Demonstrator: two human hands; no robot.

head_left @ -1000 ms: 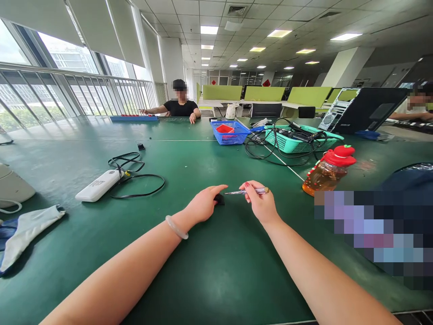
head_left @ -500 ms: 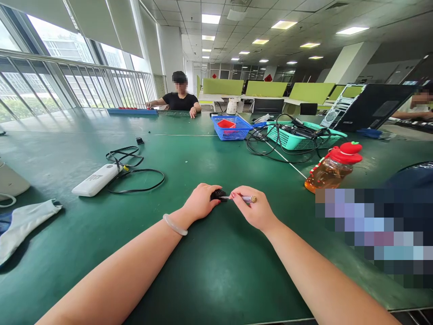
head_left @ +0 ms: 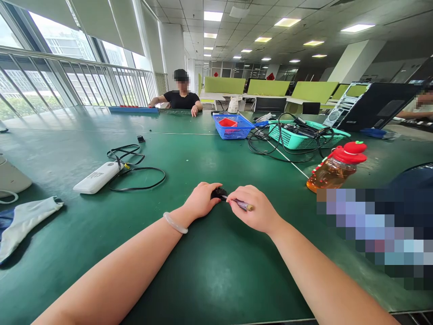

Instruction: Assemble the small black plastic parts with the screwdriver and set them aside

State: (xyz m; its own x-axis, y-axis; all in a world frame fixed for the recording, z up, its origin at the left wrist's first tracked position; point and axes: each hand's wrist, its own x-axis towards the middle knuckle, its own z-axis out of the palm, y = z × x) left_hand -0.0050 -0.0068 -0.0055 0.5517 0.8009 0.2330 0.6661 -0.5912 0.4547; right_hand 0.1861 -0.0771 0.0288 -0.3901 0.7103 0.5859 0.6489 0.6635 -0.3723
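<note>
A small black object (head_left: pixel 219 193) lies on the green table, with my left hand (head_left: pixel 202 199) closed round its left side. What kind of thing it is cannot be made out, since my fingers cover part of it. A slim screwdriver (head_left: pixel 244 205) with a purplish handle and a brass-coloured end is pinched in the fingers of my right hand (head_left: pixel 256 208). Its thin tip points left at the black object's right side; whether it touches is too small to tell.
A white power bank (head_left: pixel 99 178) with a looped black cable lies left. A red-capped bottle (head_left: pixel 334 169) leans at right. Farther back are a blue basket (head_left: pixel 233 131), a green basket (head_left: pixel 294 141) with cables, and a computer case (head_left: pixel 375 104). A person (head_left: pixel 182 97) sits across the table.
My right hand has turned, so the screwdriver's handle end now points lower and nearer to me. My left hand and the black object stay in place. The view has shifted slightly.
</note>
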